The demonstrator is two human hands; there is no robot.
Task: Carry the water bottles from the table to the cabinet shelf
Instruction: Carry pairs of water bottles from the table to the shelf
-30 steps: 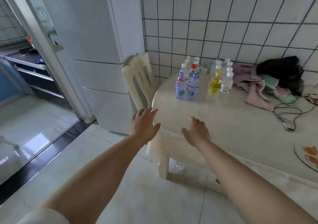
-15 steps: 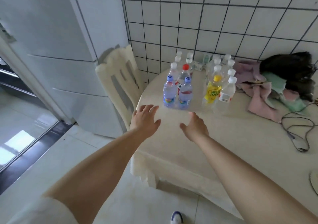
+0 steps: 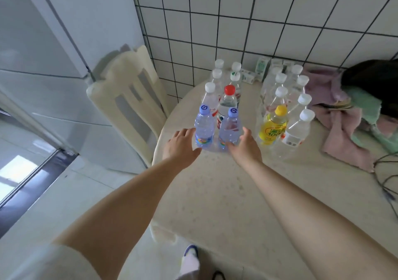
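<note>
Two clear plastic water bottles with blue caps (image 3: 216, 129) stand near the beige tabletop's (image 3: 226, 193) left edge, flanked by left grip (image 3: 180, 144) and right grip (image 3: 244, 147), both released.

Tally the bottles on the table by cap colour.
White-cap bottles: 12
Blue-cap bottles: 2
Red-cap bottle: 1
Yellow-cap bottle: 1
Total: 16 (the back ones are crowded, so the white count may be off by one)

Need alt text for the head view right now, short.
Both hands reach for two blue-capped bottles at the front of a bottle cluster on a pale round table: left hand beside the left bottle, right hand at the right bottle.
</note>
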